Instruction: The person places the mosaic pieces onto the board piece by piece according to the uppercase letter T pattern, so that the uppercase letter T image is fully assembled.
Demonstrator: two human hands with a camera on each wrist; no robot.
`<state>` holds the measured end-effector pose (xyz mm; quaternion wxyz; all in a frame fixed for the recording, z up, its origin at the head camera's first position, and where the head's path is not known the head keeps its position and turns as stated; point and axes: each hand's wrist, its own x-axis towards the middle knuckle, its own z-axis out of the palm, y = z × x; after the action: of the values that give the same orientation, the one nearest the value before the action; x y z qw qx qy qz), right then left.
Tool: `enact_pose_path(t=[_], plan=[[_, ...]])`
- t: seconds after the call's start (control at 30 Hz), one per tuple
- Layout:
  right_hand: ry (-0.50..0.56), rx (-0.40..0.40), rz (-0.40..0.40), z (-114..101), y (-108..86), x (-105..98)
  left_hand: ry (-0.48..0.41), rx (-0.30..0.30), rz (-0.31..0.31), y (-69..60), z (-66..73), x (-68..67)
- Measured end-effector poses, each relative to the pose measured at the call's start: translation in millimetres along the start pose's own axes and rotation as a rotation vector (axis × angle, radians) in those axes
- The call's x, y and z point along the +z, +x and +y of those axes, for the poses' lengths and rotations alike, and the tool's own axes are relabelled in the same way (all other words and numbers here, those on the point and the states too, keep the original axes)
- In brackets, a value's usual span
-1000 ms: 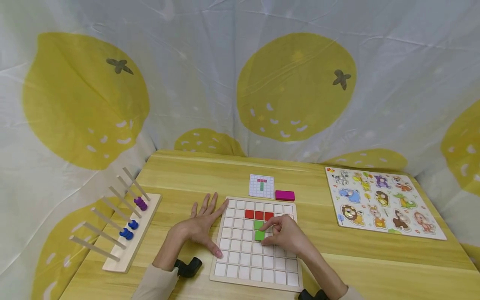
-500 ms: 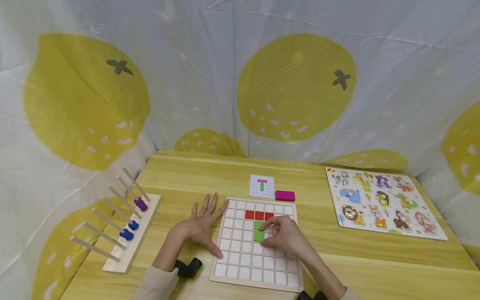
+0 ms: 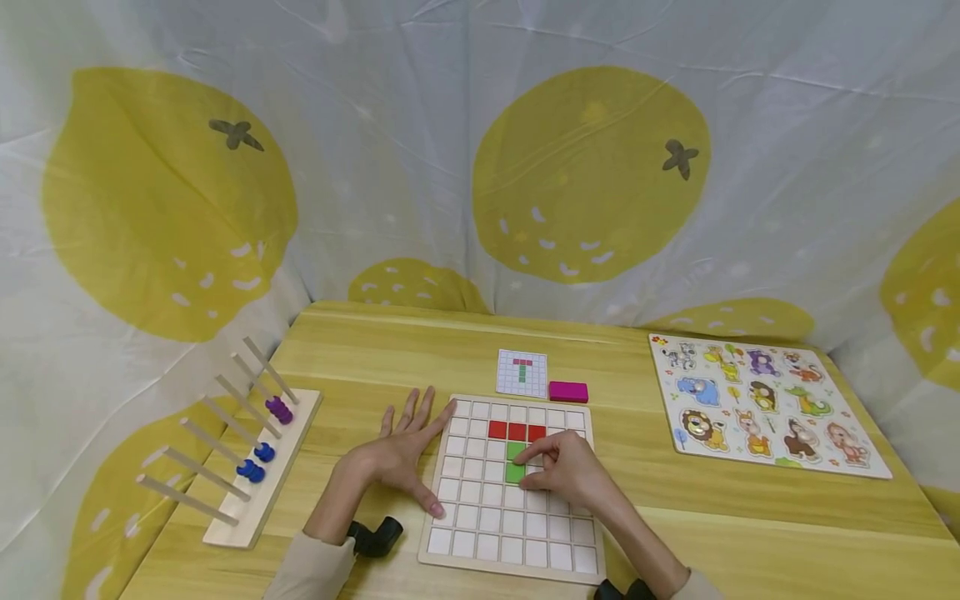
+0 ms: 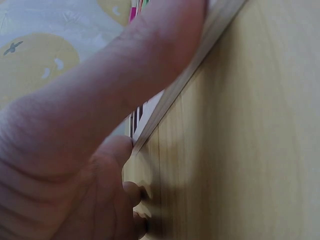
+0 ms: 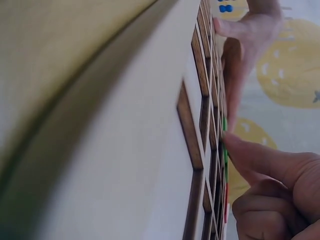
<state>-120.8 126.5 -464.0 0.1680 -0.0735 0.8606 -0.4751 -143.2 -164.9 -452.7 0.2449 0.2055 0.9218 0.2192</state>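
A wooden grid board point(image 3: 480, 565) with white square cells lies on the table. Three red tiles point(image 3: 517, 432) form a row in it, and two green tiles run down below the middle one. The thumb and index finger of my right hand point(image 3: 573, 471) pinch the lower green tile point(image 3: 514, 473) at its cell; its right part is hidden. In the right wrist view, the thumb tip touches the board by the green. My left hand point(image 3: 397, 454) lies spread along the board's left edge, with index fingertip and thumb touching the frame.
Behind the board are a pattern card point(image 3: 522, 372) with a T and a magenta block point(image 3: 568, 392). A wooden peg stand point(image 3: 262, 500) with blue and purple beads is at the left. An animal puzzle point(image 3: 765, 404) lies at the right, a lemon-print curtain point(image 3: 405, 167) behind.
The lower green tile has shifted slightly and now sits squarer with the upper one. Both hands stay in nearly the same place.
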Motion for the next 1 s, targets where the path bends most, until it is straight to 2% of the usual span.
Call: enact_pose_path(t=[0.23,0.5,0.67,0.8,1.0], plan=[[-0.009,-0.034,-0.041,3,-2.9,-10,0.0,0.002,-0.001,0.5,0.4,-0.1],[-0.024,-0.05,-0.064,24,-16.8,-50,0.004,-0.002,-0.001,0.0,0.6,-1.0],[0.012,-0.09,-0.147,46,-25.9,-80,-0.002,-0.001,-0.002,0.2,-0.2,-1.1],[0.079,-0.121,-0.237,63,-31.2,-102,-0.007,0.0,-0.002,0.6,-0.3,-1.2],[0.116,-0.141,-0.336,79,-32.9,-121,-0.005,0.0,-0.003,0.2,-0.1,-1.0]])
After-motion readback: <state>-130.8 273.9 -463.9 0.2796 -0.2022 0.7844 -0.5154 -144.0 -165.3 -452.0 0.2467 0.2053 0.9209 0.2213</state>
